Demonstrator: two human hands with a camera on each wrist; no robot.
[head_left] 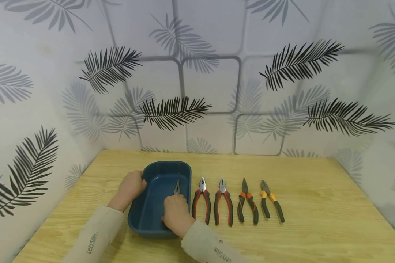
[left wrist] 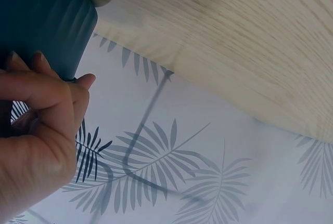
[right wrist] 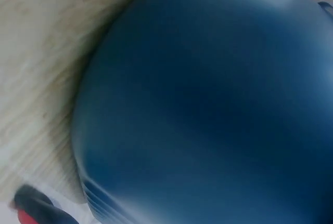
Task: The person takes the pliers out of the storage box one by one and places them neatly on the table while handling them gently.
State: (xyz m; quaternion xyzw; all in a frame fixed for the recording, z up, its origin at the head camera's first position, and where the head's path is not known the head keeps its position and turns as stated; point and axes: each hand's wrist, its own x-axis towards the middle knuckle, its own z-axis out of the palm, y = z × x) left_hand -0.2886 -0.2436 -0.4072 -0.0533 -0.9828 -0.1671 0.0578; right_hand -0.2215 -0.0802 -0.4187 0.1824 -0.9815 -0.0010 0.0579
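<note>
A deep blue rectangular bin (head_left: 151,199) stands on the wooden table. My left hand (head_left: 131,188) grips its left rim, with curled fingers on the edge; the left wrist view shows that hand (left wrist: 41,115) against the bin's wall (left wrist: 47,21). Over the bin's right side, my right hand (head_left: 177,215) holds a pair of long-nose pliers (head_left: 177,187), their pointed grey nose toward the back. The handles are hidden under the palm. In the right wrist view the bin's smooth outer wall (right wrist: 197,99) fills most of the picture, and the hand is out of sight.
To the bin's right, two pairs of red-and-black pliers (head_left: 202,185) (head_left: 222,186) lie in a row, then orange-and-black long-nose pliers (head_left: 245,187) and yellow-and-black pliers (head_left: 265,187). A leaf-patterned wall covering (head_left: 210,84) rises behind the table (head_left: 309,204).
</note>
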